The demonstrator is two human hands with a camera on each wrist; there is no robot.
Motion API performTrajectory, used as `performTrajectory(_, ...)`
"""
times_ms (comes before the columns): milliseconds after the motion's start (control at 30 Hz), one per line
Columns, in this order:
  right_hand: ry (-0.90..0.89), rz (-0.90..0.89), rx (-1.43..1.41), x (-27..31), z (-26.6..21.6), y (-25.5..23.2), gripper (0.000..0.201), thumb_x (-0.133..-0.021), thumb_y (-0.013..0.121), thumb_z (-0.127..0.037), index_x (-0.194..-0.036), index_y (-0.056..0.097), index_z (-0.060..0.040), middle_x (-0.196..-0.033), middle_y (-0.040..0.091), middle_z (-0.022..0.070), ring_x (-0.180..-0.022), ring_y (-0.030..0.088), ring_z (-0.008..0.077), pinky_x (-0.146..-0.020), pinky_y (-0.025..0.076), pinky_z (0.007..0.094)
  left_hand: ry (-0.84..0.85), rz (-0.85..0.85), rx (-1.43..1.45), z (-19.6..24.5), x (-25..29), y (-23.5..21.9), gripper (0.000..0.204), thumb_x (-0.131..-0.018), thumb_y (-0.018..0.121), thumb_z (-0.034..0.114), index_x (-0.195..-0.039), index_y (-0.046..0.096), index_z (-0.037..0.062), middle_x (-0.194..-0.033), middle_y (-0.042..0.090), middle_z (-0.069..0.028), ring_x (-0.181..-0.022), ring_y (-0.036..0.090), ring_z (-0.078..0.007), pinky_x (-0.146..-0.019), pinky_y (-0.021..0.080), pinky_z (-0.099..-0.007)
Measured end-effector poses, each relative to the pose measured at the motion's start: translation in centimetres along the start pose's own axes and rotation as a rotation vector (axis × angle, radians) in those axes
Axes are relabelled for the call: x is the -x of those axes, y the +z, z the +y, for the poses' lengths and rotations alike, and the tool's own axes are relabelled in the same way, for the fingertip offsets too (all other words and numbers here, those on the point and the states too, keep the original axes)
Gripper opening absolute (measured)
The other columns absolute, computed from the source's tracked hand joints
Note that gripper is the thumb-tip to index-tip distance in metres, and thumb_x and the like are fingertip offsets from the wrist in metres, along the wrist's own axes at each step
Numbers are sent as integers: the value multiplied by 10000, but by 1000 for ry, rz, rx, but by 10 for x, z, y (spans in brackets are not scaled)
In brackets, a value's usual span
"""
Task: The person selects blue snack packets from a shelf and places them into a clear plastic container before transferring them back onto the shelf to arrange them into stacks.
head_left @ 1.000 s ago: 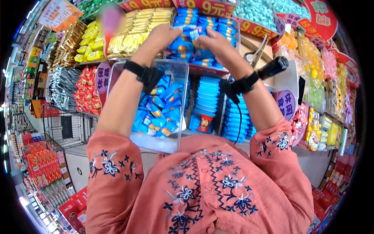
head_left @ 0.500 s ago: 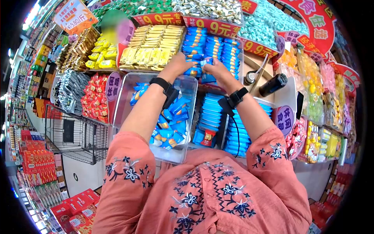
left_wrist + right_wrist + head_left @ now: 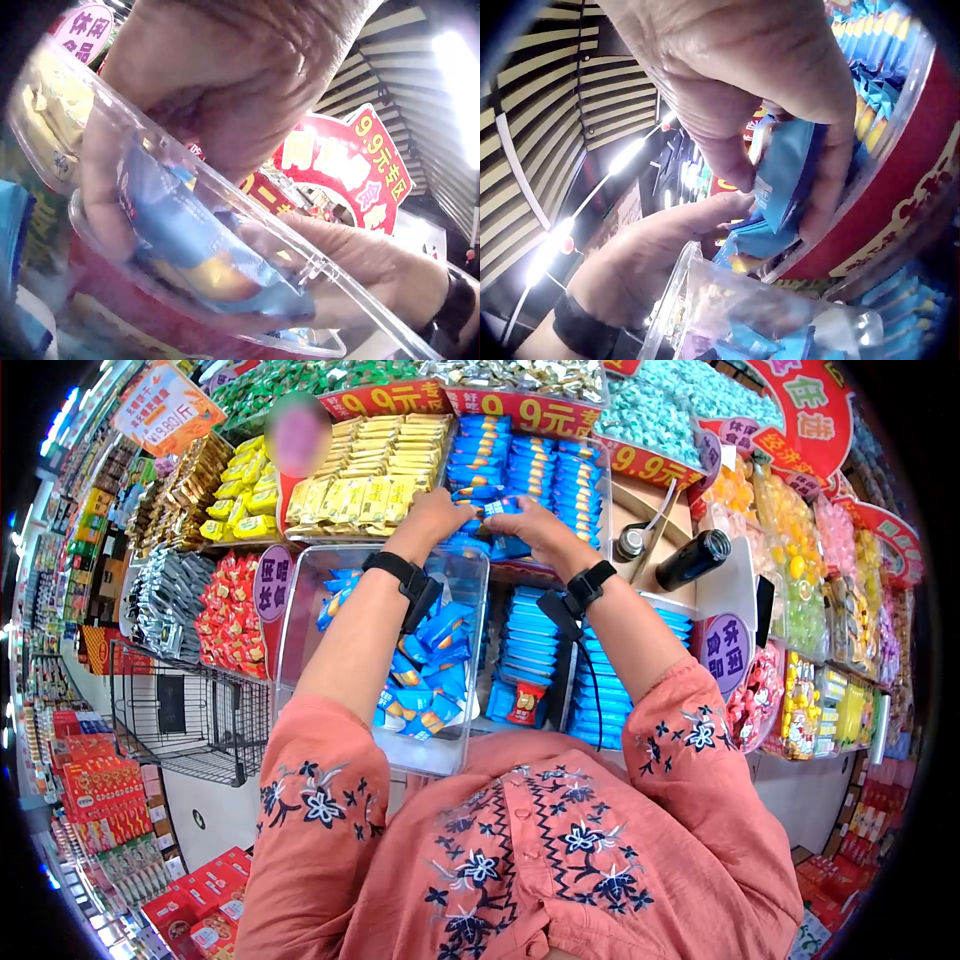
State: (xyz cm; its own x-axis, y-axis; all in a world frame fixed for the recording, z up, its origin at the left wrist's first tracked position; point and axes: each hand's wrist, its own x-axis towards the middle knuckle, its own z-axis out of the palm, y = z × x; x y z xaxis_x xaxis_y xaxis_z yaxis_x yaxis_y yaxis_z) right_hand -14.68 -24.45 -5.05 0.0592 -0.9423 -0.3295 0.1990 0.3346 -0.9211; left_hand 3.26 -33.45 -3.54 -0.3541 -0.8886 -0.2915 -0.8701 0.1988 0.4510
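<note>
Both hands meet over the front of the upper bin of blue packets [image 3: 530, 465]. In the right wrist view the right hand [image 3: 757, 82] pinches a blue packet [image 3: 786, 169] between thumb and fingers. Through the clear bin wall in the left wrist view, the left hand [image 3: 202, 90] has its fingers curled round a blue packet [image 3: 199, 232]. In the head view the left hand [image 3: 437, 520] and right hand [image 3: 535, 528] are close together. Below the left forearm is a clear bin [image 3: 300, 690] with loose blue packets [image 3: 430, 690].
Yellow packets [image 3: 365, 500] lie left of the hands. Stacked light blue packets [image 3: 528, 640] fill a lower bin. A black cylinder [image 3: 693, 558] and a metal-topped container [image 3: 630, 544] stand at the right. A wire cart [image 3: 185, 710] is at the lower left.
Over the last second both hands have come lower in the head view, toward the body, and stay close together at the blue packets. Since half a second ago they have shifted slightly left with the whole scene.
</note>
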Motion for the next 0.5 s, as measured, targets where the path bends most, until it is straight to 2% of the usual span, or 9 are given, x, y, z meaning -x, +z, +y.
performTrajectory(100,-22,-7,-12,1,5,1,599,-770,807,-125,-1260,501,31,-1050,664,117,-937,662,186,-823,553,311,64,38,-63,-8,-8,11,815,-767,706,570,-1246,626,-84,-1187,650,-331,-1082,664,-417,-902,536,-448)
performTrajectory(233,-4,5,73,-4,3,2,585,-763,804,-134,-1244,511,25,-1008,667,110,-905,653,175,-799,546,302,196,25,41,-10,-9,12,731,-781,711,518,-1228,648,-56,-1128,697,-261,-1037,686,-374,-894,534,-400)
performTrajectory(267,-25,17,26,-1,4,1,564,-750,804,-138,-1219,530,17,-982,666,103,-895,645,171,-784,539,308,223,41,125,-12,-4,11,654,-805,724,481,-1194,665,-41,-1068,720,-215,-968,698,-318,-872,531,-366)
performTrajectory(400,-96,26,6,12,-5,-3,548,-727,805,-145,-1192,557,4,-1027,653,103,-917,632,181,-804,518,310,230,15,268,-7,5,2,565,-844,734,452,-1162,677,-12,-1019,718,-180,-906,682,-236,-834,528,-339)
performTrajectory(433,-139,52,95,8,-5,-6,567,-729,804,-173,-1197,545,14,-1049,643,101,-945,619,173,-819,506,294,250,27,258,1,11,-3,564,-850,727,445,-1164,674,-20,-1017,721,-180,-910,687,-241,-831,530,-347)
performTrajectory(500,-187,39,47,9,-10,-8,592,-729,802,-195,-1207,531,28,-1047,637,96,-961,607,164,-825,502,294,299,143,245,5,10,-4,584,-853,722,447,-1173,665,-39,-1030,717,-196,-936,687,-248,-846,528,-356)
